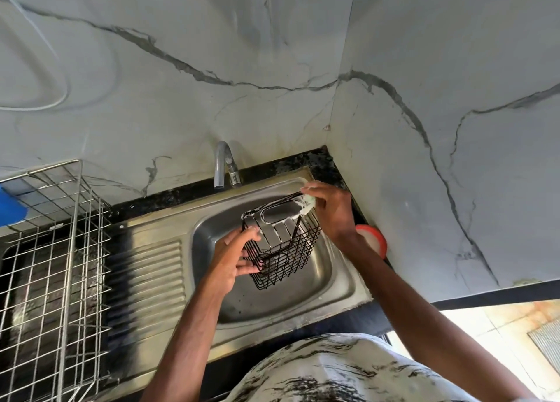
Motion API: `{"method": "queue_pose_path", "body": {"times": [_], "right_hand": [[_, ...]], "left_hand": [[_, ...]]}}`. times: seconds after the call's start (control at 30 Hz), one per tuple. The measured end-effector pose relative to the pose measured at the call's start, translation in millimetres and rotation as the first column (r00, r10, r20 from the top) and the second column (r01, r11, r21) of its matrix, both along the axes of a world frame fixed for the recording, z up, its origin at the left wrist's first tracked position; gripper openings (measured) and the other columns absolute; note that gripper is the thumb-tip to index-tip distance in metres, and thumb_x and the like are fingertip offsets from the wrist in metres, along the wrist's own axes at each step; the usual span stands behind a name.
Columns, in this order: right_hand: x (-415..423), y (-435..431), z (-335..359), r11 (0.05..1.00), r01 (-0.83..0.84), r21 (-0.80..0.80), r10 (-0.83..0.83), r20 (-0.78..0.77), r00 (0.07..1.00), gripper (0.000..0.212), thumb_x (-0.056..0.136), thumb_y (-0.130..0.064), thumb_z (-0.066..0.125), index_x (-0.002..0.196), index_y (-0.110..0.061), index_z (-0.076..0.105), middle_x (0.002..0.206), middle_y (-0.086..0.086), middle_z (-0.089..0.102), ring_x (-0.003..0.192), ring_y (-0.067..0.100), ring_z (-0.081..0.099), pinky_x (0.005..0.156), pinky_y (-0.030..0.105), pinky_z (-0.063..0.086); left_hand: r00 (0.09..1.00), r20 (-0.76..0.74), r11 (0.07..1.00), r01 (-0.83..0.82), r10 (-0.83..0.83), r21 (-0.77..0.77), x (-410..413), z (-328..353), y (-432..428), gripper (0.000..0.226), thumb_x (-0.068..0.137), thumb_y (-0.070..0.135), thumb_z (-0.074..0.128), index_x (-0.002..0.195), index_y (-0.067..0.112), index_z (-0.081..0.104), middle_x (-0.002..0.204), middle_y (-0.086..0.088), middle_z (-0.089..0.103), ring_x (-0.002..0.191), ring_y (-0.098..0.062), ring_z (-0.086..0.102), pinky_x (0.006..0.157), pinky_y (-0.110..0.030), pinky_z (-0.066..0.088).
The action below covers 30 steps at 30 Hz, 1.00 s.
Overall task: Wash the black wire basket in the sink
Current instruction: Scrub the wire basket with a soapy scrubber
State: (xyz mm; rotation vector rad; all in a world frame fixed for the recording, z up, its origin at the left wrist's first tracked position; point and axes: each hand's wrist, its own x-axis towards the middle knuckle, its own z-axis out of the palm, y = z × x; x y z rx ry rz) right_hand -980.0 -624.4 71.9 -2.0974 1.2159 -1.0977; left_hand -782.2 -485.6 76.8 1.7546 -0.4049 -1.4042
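1. Left hand (231, 257) grips the black wire basket (281, 244), tilted above the sink (330, 268) bowl.
2. Right hand (328, 209) pinches a soapy sponge (307, 203) against the basket's top rim.

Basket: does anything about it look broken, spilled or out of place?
Nothing looks damaged. The basket is tilted over the sink only because the left hand holds it, while the right hand presses a sponge on its rim. The white foam there looks like soap, not a spill.
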Motion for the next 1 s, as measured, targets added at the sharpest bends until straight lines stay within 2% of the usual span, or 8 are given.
{"method": "queue_pose_path", "body": {"times": [0.1,0.17,0.27,0.43,0.57,0.67,0.87,1.0], "right_hand": [[-6,6,-1,0.997,0.023,0.077,-0.028,0.066,0.997,0.048,0.078,0.027,0.055,0.104,-0.004,0.078,0.108,0.008,0.077,0.103,0.013,0.073,0.088,0.038,0.061],[-7,21,2,0.997,0.032,0.077,-0.035,0.030,0.999,0.048,0.082,0.024,0.053,0.112,-0.006,0.076,0.117,0.008,0.074,0.110,0.010,0.070,0.094,0.030,0.058],[-12,38,10,0.997,0.069,0.020,-0.069,0.007,0.998,0.049,0.083,0.024,0.053,0.116,-0.005,0.074,0.123,0.008,0.071,0.116,0.003,0.062,0.097,0.012,0.049],[-10,28,20,0.999,0.023,-0.033,-0.022,0.026,0.999,0.041,0.085,0.022,0.055,0.108,-0.005,0.077,0.116,0.009,0.074,0.108,0.008,0.069,0.091,0.017,0.055],[4,16,20,0.999,0.030,-0.014,-0.029,0.064,0.998,0.039,0.086,0.021,0.055,0.106,-0.004,0.078,0.112,0.009,0.076,0.106,0.010,0.071,0.091,0.027,0.059],[6,22,20,0.997,0.045,-0.063,-0.040,0.072,0.997,0.039,0.086,0.019,0.054,0.105,-0.005,0.078,0.113,0.007,0.076,0.107,0.008,0.070,0.092,0.024,0.058],[28,64,11,0.961,-0.182,-0.209,0.172,-0.067,0.983,0.046,0.082,0.028,0.055,0.107,-0.005,0.076,0.120,0.013,0.072,0.115,0.020,0.069,0.079,0.025,0.062],[38,69,9,0.928,-0.271,-0.254,0.263,-0.065,0.963,0.048,0.080,0.030,0.055,0.110,-0.002,0.075,0.122,0.012,0.071,0.120,0.022,0.066,0.078,0.030,0.063]], "left_hand": [[0.997,-0.051,0.998,-0.054,0.055,0.009,7,-1,-1,0.042,0.069,0.046,0.080,0.105,0.025,0.080,0.127,-0.026,0.064,0.109,-0.043,0.069,0.077,-0.050,0.065],[0.989,-0.111,0.995,-0.097,0.099,0.016,10,3,-1,0.041,0.080,0.035,0.078,0.117,0.017,0.075,0.117,-0.029,0.069,0.096,-0.042,0.074,0.073,-0.046,0.065],[0.985,-0.134,0.994,-0.108,0.107,-0.003,13,8,-4,0.055,0.070,0.039,0.080,0.119,0.016,0.073,0.109,-0.028,0.071,0.085,-0.041,0.075,0.073,-0.045,0.065],[0.994,-0.094,0.998,-0.058,0.055,-0.030,11,3,-5,0.032,0.092,0.034,0.071,0.119,0.016,0.074,0.115,-0.025,0.069,0.096,-0.038,0.075,0.086,-0.056,0.062],[0.997,-0.072,0.999,-0.038,0.038,-0.010,3,4,-6,0.027,0.091,0.042,0.073,0.108,0.022,0.079,0.125,-0.027,0.063,0.108,-0.044,0.070,0.084,-0.060,0.062],[0.992,-0.092,0.996,-0.092,0.091,-0.008,2,6,-7,0.028,0.090,0.045,0.073,0.105,0.023,0.080,0.127,-0.025,0.062,0.106,-0.043,0.070,0.086,-0.061,0.061],[0.988,-0.057,0.989,-0.141,0.144,0.041,-10,18,-16,0.014,0.085,0.048,0.080,0.077,0.037,0.082,0.135,-0.024,0.057,0.116,-0.044,0.063,0.063,-0.043,0.064],[0.976,-0.089,0.978,-0.195,0.201,0.070,-13,16,-17,0.060,0.080,0.060,0.079,0.126,0.024,0.068,0.121,-0.027,0.061,0.105,-0.043,0.067,0.078,-0.052,0.064]]}}
